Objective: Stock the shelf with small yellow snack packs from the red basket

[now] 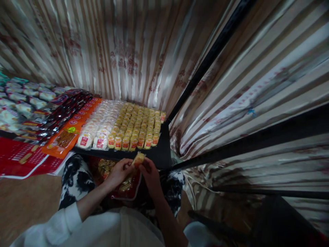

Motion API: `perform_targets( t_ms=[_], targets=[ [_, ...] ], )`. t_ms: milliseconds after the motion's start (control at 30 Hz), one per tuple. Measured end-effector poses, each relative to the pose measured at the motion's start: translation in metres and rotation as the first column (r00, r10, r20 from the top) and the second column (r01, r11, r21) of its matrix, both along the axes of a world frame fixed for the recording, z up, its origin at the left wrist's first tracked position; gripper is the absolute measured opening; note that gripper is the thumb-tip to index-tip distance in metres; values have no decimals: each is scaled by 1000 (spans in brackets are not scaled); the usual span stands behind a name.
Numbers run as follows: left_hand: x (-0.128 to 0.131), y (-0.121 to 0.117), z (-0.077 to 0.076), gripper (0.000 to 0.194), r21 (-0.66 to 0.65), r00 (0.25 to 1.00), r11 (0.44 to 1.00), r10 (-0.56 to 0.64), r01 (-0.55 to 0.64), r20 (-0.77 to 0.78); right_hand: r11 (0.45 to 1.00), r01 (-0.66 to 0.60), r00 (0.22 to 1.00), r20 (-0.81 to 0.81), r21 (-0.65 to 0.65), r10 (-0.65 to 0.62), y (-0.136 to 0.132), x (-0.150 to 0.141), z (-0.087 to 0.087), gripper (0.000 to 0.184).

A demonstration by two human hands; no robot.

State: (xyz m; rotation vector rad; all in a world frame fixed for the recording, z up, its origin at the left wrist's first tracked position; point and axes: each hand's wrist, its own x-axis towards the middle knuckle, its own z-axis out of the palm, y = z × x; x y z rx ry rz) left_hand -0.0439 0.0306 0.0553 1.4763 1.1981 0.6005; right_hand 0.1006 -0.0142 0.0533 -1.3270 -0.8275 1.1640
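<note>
Between my two hands is a small wrapped snack (139, 159), yellowish with an orange-red label, held just in front of the black table's edge. My left hand (122, 171) pinches it from the left, and my right hand (149, 173) grips its right side with the fingertips. Below them, a red bag (133, 195) with gold-wrapped snacks (125, 185) rests on my lap, partly hidden by my left forearm. Rows of similar yellow packs (136, 127) stand on the table straight ahead of my hands.
Left of the yellow packs lie white wrapped snacks (99, 125), an orange pretzel-stick pack (64, 139), dark shiny packs (66, 111) and white packets (25, 92). A red printed bag (23, 161) hangs at the front left. Striped curtains (123, 51) and black bars (205, 65) enclose the back and right.
</note>
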Motion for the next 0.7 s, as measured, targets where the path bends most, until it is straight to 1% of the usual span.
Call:
perform_targets(
  t_ms=[67, 133, 233, 333, 433, 500, 567, 633, 700],
  targets=[
    [13, 7, 7, 35, 26, 1000, 1000, -18, 18, 17, 999, 32, 999, 4, 35, -32, 2, 3, 4, 34],
    [26, 14, 15, 33, 71, 999, 996, -51, 51, -3, 996, 73, 997, -2, 59, -73, 4, 7, 7, 34],
    [43, 28, 27, 28, 125, 991, 983, -131, 133, -27, 987, 126, 992, -2, 95, -126, 10, 16, 12, 41],
    [58, 44, 41, 25, 207, 974, 952, -220, 227, -55, 975, 164, 984, 48, 151, -173, 19, 28, 23, 48],
    [77, 63, 53, 26, 319, 972, 918, -217, 234, -89, 965, 209, 965, 123, 158, -229, 34, 45, 35, 52],
    [92, 77, 60, 29, 348, 978, 914, -198, 210, -70, 947, 275, 931, 200, 163, -305, 49, 59, 41, 53],
    [109, 90, 66, 32, 343, 980, 918, -196, 198, -41, 911, 354, 869, 286, 213, -404, 67, 75, 44, 54],
    [126, 103, 73, 36, 345, 976, 915, -217, 209, -15, 868, 408, 805, 336, 284, -488, 87, 91, 44, 56],
    [141, 114, 79, 38, 373, 967, 895, -253, 246, -29, 828, 452, 757, 347, 333, -553, 106, 105, 43, 56]
  ],
)
